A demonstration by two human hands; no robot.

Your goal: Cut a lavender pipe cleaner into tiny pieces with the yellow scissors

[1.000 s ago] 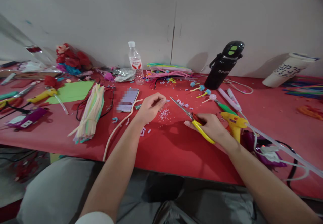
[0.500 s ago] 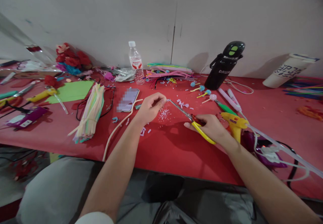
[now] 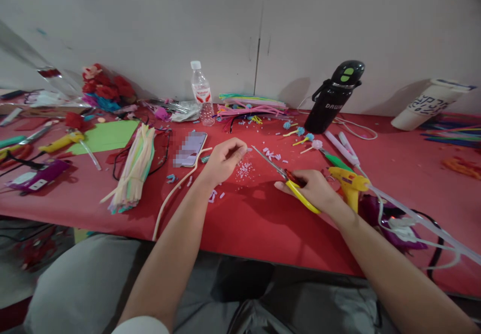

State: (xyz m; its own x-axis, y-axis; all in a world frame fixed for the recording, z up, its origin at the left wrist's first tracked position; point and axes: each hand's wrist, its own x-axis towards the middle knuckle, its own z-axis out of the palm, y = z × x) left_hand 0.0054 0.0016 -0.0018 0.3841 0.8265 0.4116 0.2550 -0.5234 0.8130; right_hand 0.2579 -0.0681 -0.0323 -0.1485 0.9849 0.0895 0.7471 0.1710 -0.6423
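Note:
Over the middle of the red table (image 3: 240,228), my left hand (image 3: 226,159) pinches a tiny pale purple piece (image 3: 248,149) between thumb and fingertips. My right hand (image 3: 311,188) grips the scissors (image 3: 306,199), which have yellow and red handles. Their blades point up and left, the tips just right of the small piece. Fine pale purple clippings (image 3: 245,170) lie below my left fingertips. Short purple strips (image 3: 271,154) are behind the blades, and others lie near my left wrist.
A phone (image 3: 191,148) and a bundle of pale pipe cleaners (image 3: 136,168) lie left. A clear bottle (image 3: 203,98) and black flask (image 3: 332,98) stand behind. A yellow glue gun (image 3: 350,186) is beside my right wrist; a white cup (image 3: 428,104) leans farther right.
The scissor tips have moved slightly up and away from the small piece at my left fingertips. My left hand has hardly moved.

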